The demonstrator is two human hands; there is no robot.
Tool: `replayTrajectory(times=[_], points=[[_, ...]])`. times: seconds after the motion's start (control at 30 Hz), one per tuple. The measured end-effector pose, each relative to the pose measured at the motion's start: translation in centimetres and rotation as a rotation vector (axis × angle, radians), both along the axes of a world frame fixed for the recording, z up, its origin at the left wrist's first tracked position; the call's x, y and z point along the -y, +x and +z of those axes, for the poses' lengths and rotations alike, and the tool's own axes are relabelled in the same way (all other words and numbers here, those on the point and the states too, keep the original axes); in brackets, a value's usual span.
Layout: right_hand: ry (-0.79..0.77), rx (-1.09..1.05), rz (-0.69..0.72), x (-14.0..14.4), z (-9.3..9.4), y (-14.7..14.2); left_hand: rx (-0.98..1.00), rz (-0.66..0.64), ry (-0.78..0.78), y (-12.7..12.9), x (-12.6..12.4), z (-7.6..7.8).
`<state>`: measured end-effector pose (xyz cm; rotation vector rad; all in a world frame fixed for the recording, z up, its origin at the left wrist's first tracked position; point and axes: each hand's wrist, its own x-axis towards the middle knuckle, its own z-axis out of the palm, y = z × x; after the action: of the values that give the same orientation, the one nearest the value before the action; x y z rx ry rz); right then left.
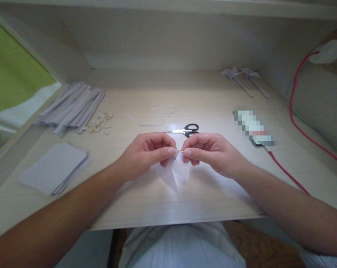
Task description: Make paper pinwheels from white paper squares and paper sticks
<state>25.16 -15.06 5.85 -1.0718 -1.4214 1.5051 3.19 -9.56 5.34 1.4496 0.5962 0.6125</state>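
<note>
My left hand (154, 149) is closed in a pinch on a white paper pinwheel (169, 175), its folded points hanging below my fingers. Between the thumb and fingertips of my right hand (206, 150) is a short, thin yellowish stick (182, 151). The stick's tip meets the paper where my two hands come together; whether it goes through cannot be seen. Just beyond my hands lie black-handled scissors (186, 130), blades pointing left.
Rolled paper sticks (73, 106) are piled at left, beside small yellowish bits (99, 123). Paper sheets (55, 167) lie stacked nearer me. Paper strips (154, 123) lie beyond the scissors. At right are two pinwheels on sticks (242, 80) and a phone (253, 128) with a red cable (287, 171).
</note>
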Motion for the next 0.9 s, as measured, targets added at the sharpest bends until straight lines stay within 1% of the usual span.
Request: replayTrajectory(times=[0.17,0.43,0.67,0.9], points=[[0.014,0.002,0.000,0.04,0.11,-0.17,-0.014,-0.004,-0.006,0.20,0.07,0.11],[0.043,0.060,-0.059,0.31,0.01,-0.40,-0.035,0.031,0.024,0.31,0.22,0.23],[0.148,0.159,-0.092,0.44,-0.37,-0.50,-0.093,0.049,0.062,0.38,0.40,-0.02],[0.195,0.236,-0.082,0.46,-0.43,-0.40,-0.179,0.083,0.168,0.27,0.43,-0.21]])
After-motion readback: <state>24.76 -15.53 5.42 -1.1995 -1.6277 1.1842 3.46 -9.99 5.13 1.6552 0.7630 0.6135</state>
